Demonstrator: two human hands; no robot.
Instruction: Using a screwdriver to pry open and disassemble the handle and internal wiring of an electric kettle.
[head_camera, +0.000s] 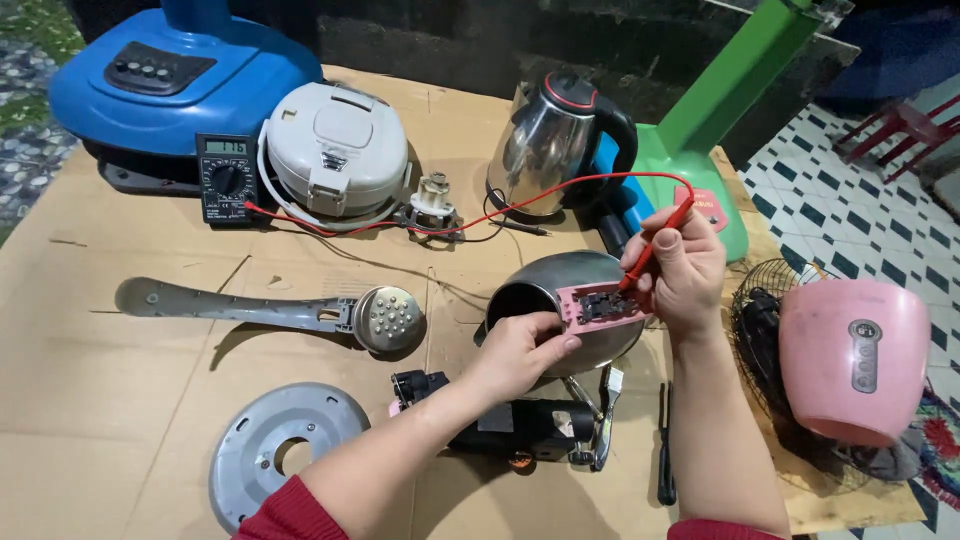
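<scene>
Cardboard-covered worktop (120, 330), tiled floor off its right edge. Near the middle, slightly right, a steel pot body (570, 300) lies on its side with a pink control panel (603, 306) on top. Left hand (520, 352) closed lightly on the panel's left end, thumb and fingers pinching it. Right hand (678, 272) curled tight round a red test probe (655, 243), tip down on the panel's right part. Red lead (560, 192) runs back across the worktop to a black multimeter (227, 177) near the far left edge. Beside the meter, a white rice cooker (335, 152); behind it a blue fan base (175, 85). Steel kettle (560, 140) at the far edge, centre-right, green fan base (700, 150) to its right. Grey lid arm (270, 312) left of centre, round metal plate (280, 450) near front edge. Black motor part (520, 425) under the left wrist. Pink cooker housing (855, 360) at right edge.
</scene>
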